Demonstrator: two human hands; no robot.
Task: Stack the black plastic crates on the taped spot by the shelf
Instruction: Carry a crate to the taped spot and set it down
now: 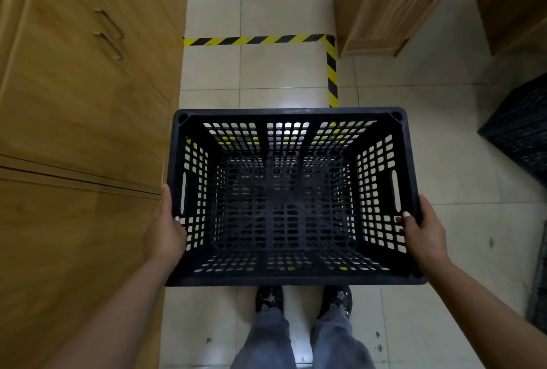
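1 head cam, wide-angle, looking steeply down and fwd, close over held crate point(291, 197), floor point(444, 146) beyond

The person's forearms are bare, with no sleeves in view. Faded grey-blue denim trousers point(299, 339) cover the legs above black shoes point(269, 297) speckled with pale paint-like marks.

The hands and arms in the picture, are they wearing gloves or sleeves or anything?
No gloves. The left hand and right hand are bare, and both forearms are bare too, with no sleeves showing. No rings, watch or bracelets can be seen. The thumbnails look short and plain. Lower down, the person wears grey trousers and dark shoes with pale specks.
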